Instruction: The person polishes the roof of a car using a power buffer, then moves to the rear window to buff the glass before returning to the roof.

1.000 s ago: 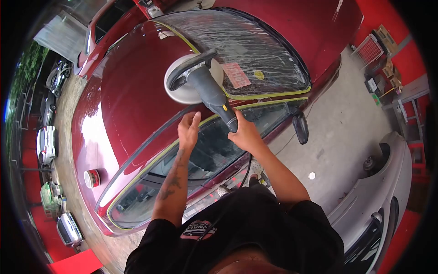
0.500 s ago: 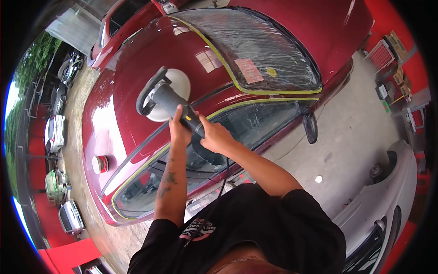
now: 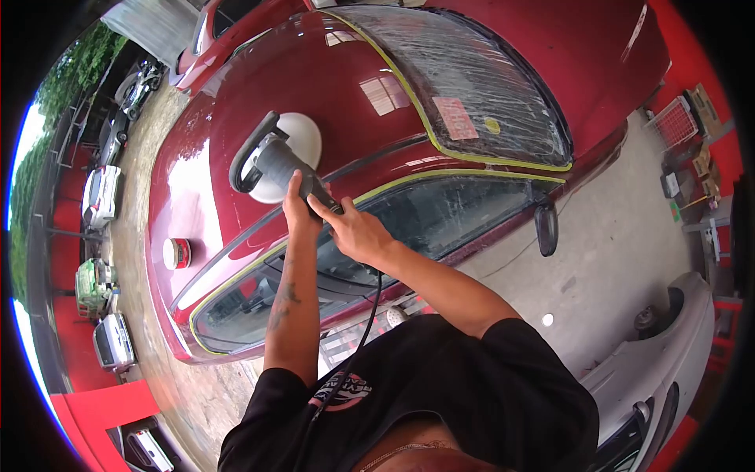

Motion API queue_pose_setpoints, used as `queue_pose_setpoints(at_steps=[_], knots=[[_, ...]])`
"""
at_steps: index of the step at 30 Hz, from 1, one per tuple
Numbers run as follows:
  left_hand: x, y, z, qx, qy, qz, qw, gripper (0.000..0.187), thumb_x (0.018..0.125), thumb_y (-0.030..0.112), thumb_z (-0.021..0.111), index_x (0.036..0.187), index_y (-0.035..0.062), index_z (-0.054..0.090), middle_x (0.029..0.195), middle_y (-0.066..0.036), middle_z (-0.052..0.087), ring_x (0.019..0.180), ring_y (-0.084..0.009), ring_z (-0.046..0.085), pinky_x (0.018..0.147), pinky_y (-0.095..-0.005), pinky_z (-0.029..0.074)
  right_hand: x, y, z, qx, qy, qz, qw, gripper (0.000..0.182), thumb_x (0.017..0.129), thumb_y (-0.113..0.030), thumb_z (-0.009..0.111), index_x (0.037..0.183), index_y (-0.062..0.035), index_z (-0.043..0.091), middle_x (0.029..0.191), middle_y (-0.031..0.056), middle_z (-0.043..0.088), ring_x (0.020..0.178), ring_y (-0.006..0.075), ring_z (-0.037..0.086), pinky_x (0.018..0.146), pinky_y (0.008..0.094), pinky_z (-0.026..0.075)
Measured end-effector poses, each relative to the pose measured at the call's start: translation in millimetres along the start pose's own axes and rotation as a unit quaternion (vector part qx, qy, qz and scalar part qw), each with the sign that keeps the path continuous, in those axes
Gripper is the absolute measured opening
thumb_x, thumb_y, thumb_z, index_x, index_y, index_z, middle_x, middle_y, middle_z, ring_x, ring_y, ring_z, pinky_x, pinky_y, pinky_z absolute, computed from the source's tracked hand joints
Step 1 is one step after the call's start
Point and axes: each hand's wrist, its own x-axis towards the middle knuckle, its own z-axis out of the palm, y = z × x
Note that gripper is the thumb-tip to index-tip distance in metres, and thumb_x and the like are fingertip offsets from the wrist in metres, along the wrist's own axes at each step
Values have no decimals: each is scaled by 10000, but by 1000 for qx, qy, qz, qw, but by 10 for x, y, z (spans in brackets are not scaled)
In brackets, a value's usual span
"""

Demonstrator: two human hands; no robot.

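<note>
Both my hands are wrapped around a car polisher (image 3: 285, 163) with a dark body, a black loop handle and a wide white pad (image 3: 303, 141). My left hand (image 3: 302, 208) is closed on the body near its middle. Behind it, my right hand (image 3: 358, 232) grips the rear end, where a black cord (image 3: 373, 311) hangs down across my shirt. The pad lies over the glossy red car roof (image 3: 275, 75), close to the side edge above the windows. Part of the pad is hidden beneath the tool.
On the roof stands a small red-and-white tub (image 3: 177, 253). Yellow-green masking tape (image 3: 431, 135) edges the film-covered windshield (image 3: 495, 86) and side windows. A side mirror (image 3: 546, 228) juts out at right. A silver car (image 3: 661, 346) stands at lower right; parked cars line the left.
The polisher and my hands have shifted slightly left and up in view. The car and surroundings appear moved and turned a little, as the camera view has shifted.
</note>
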Motion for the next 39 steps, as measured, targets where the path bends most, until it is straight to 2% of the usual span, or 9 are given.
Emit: queue_pose_setpoints(at_steps=[4,10,16,20,23,26,31,34,39], knots=[[-17,-123,320,46,-12,3,999,478,928,421,731,1123,9,586,922,-176,661,819,-325,695,686,-417,606,-68,126,-140,48,44,35,997,926,864,-125,724,1649,-230,244,1074,334,615,848,521,694,769,534,594],[29,-318,807,66,-48,-59,995,395,923,323,734,1048,-25,596,815,-171,654,684,-310,687,590,-418,583,-126,416,-488,201,28,204,958,866,745,-146,727,1516,46,382,1009,331,713,1004,478,700,897,513,566],[231,-131,1137,61,-109,-136,983,621,891,565,695,1075,-25,625,920,-197,675,845,-382,708,760,-491,598,-183,546,-623,251,78,212,941,812,733,-160,723,1490,-13,466,975,292,715,979,469,706,860,491,553],[392,-222,1204,116,-148,-131,973,600,923,538,663,1100,-33,607,929,-199,687,822,-352,716,713,-479,612,-314,586,-589,265,103,221,933,811,780,-220,756,1510,-32,458,923,251,730,915,422,739,841,461,563],[564,-368,1328,137,-164,-127,969,560,941,506,652,1100,-28,603,903,-192,690,783,-327,718,686,-467,618,-384,718,-641,346,94,240,902,760,891,-308,761,1520,-16,448,1079,244,725,1020,352,729,887,417,550],[732,-535,1565,147,-161,-128,967,502,939,460,676,1080,-16,595,852,-174,676,740,-311,711,681,-457,617,-332,1212,-688,423,258,226,839,774,927,-426,745,1480,34,456,1167,270,700,1069,410,699,899,432,544],[912,-656,1929,186,-150,-129,962,480,929,440,704,1059,-7,591,824,-162,661,714,-308,699,667,-460,612,52,2271,-687,163,439,210,858,665,999,-391,652,1479,35,478,1433,297,527,1328,435,520,1073,494,447],[1059,-660,2039,200,-131,-111,965,481,924,441,708,1051,-8,591,815,-161,657,704,-312,694,658,-468,608,196,2638,-568,80,440,261,855,650,1001,-367,646,1484,34,475,1446,294,518,1348,449,496,1114,515,404],[1406,-421,2022,189,-112,-114,969,473,920,437,706,1044,-5,594,802,-162,656,698,-322,690,651,-483,604,386,2795,-345,21,490,333,805,552,959,-408,683,1397,-87,583,1414,107,586,1350,300,509,1113,483,313]])
